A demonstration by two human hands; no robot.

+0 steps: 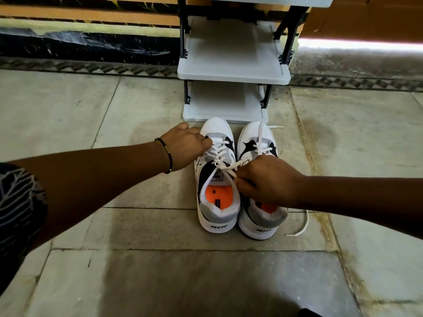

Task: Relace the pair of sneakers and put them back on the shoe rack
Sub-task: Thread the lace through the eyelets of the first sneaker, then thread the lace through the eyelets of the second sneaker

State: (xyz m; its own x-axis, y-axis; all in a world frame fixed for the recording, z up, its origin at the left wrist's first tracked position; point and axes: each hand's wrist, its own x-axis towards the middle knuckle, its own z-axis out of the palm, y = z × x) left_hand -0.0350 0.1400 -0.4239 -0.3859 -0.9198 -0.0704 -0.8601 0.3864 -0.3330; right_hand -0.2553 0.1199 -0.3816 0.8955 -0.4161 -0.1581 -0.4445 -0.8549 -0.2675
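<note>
Two white, grey and black sneakers with orange insoles stand side by side on the floor, toes toward the shoe rack. The left sneaker has its white lace crossed through the eyelets. My left hand rests on that sneaker's left side near the lower eyelets, fingers curled on the lace there. My right hand pinches the lace end of the left sneaker near its tongue. The right sneaker sits partly under my right hand; its loose lace trails onto the floor.
The grey plastic shoe rack has bare shelves and stands against the wall straight ahead, its bottom shelf just beyond the toes. Stone floor tiles spread around the sneakers. A dark patterned skirting runs along the wall.
</note>
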